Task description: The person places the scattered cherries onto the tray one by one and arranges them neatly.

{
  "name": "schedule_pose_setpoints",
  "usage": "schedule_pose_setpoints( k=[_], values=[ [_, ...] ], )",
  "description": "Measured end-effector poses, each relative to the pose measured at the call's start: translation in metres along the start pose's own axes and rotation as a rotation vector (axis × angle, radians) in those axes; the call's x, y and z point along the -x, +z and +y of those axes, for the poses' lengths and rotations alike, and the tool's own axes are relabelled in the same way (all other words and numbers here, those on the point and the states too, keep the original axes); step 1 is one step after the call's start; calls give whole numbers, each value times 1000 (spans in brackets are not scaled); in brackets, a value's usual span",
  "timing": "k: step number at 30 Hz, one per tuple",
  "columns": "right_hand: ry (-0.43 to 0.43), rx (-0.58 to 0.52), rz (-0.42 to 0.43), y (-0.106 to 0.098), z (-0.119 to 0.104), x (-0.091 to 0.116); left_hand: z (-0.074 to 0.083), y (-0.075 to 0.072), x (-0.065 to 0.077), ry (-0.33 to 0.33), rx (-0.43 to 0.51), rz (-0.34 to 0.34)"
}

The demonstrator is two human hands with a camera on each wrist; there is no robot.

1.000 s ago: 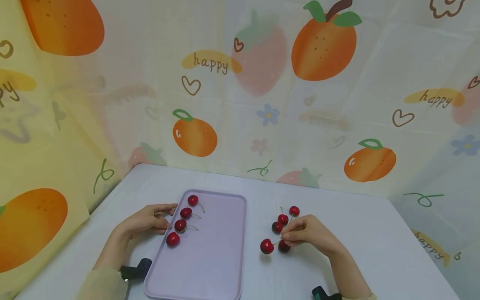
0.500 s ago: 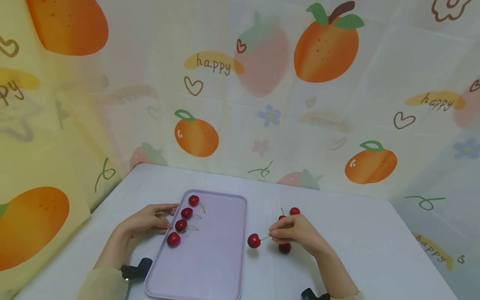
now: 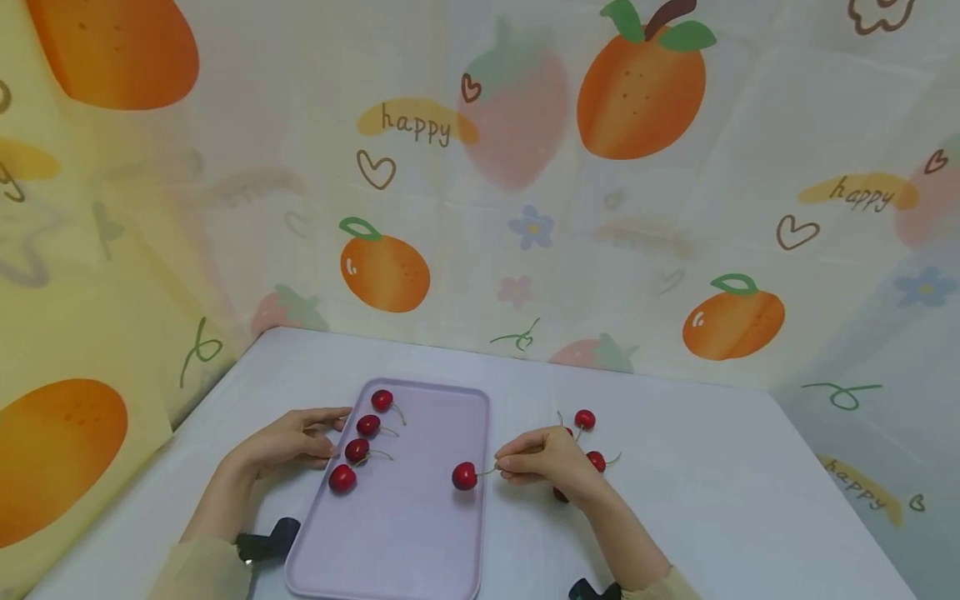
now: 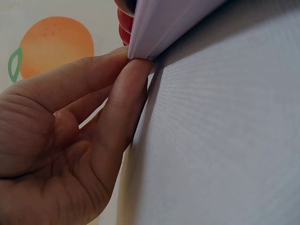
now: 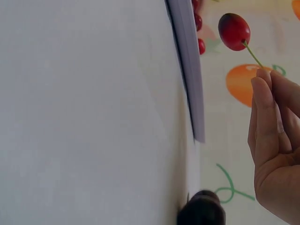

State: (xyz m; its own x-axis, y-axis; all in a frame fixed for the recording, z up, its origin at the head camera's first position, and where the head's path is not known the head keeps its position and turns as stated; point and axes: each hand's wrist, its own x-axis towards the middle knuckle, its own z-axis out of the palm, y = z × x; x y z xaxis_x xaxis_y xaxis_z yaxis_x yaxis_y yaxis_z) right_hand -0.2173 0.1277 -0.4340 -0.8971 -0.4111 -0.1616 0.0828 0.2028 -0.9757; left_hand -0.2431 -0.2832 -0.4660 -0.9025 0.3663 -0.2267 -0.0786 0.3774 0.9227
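A pale purple tray (image 3: 405, 550) lies on the white table, with several dark red cherries in a row along its left side, one of them this cherry (image 3: 342, 479). By its green stem, my right hand (image 3: 546, 463) pinches another cherry (image 3: 464, 476) between thumb and fingertips. That fruit hangs just inside the tray's right rim, apart from the row. My left hand (image 3: 288, 440) touches the outer left rim with fairly straight index finger and thumb. In the left wrist view, the thumb (image 4: 126, 89) meets the tray edge. The right wrist view shows the held cherry (image 5: 234, 32) above the rim.
More cherries lie right of the tray, including a far one (image 3: 585, 419) and one with its stem up (image 3: 596, 462); my right hand partly covers the others. A fruit-printed cloth (image 3: 637, 217) hangs behind the table. Black wrist devices sit at both cuffs.
My right hand has carried the pinched cherry leftward from the loose cherries to over the tray's right side. My left hand stays at the left rim.
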Motion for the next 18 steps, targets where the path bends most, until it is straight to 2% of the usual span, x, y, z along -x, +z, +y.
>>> schedule_pose_setpoints(
  k=[8,18],
  values=[
    [-21,-52,-9,24,-6,-10,0,0,0,-1,0,3],
    [-34,-52,-27,53,-11,-15,-2,-1,0,9,0,-2]
  ],
)
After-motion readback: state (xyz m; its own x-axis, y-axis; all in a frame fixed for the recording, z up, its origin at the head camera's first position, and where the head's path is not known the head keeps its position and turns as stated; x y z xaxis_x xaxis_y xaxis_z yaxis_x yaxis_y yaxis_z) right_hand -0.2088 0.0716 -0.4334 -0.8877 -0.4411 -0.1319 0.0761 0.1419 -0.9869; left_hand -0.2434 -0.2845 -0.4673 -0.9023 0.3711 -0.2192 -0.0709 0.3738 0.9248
